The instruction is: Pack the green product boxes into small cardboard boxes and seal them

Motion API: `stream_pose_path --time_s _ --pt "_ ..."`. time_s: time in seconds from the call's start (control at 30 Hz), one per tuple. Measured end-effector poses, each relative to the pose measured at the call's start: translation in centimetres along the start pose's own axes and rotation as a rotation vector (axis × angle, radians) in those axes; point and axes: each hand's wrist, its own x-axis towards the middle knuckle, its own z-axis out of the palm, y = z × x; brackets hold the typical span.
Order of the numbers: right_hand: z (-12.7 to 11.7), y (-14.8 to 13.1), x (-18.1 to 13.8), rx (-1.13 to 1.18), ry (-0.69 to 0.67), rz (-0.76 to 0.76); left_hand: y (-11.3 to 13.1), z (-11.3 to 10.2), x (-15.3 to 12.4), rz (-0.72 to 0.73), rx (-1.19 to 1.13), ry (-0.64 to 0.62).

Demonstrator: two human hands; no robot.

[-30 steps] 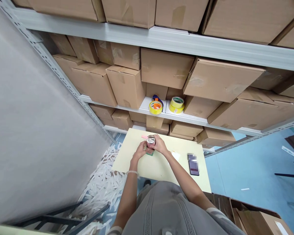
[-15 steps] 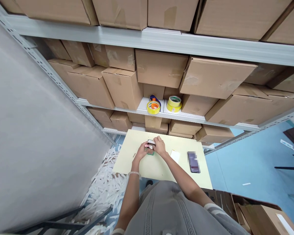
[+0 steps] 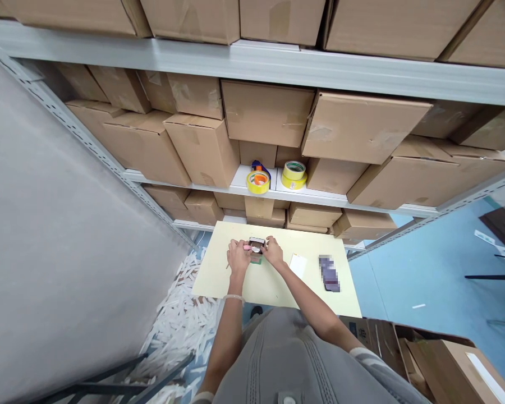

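A small dark box (image 3: 258, 252) with a pale raised edge stands on the cream table, between my two hands. My left hand (image 3: 238, 258) is closed at its left side, with a small pink object (image 3: 247, 247) at the fingertips, pointing toward the box. What kind of object it is, I cannot make out. At the box's right side, my right hand (image 3: 273, 252) grips the edge with bent fingers. Something green (image 3: 256, 260) shows at the near side of the box. A thin brownish stick-like piece lies beside my left hand, partly hidden.
On the cream table (image 3: 219, 280) lie a white card (image 3: 298, 265) and a blurred dark phone-like object (image 3: 329, 274). Shelves of cardboard boxes (image 3: 269, 112) rise behind. A tape dispenser (image 3: 258, 180) and yellow tape rolls (image 3: 294, 175) sit on one shelf. White strips (image 3: 180, 331) litter the floor.
My left hand has turned palm-down over the box's left side, bringing the pink object to it. The box now sits lower and opens upward. My right hand stays at its right side.
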Motion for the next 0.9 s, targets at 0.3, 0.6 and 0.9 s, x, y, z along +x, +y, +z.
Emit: stream_pose_path --time_s 0.3,0.6,0.9 --pt "0.9 0.0 -1.0 0.261 0.089 -0.076 0.0 0.6 0.0 0.114 -0.122 -0.034" --pt "0.5 0.0 -1.4 0.229 0.082 -0.147 -1.6 1.9 0.2 0.039 -0.339 0.104" --pt "0.8 0.5 -2.7 0.167 0.065 -0.210 -2.7 1.5 0.5 0.066 -0.518 0.026"
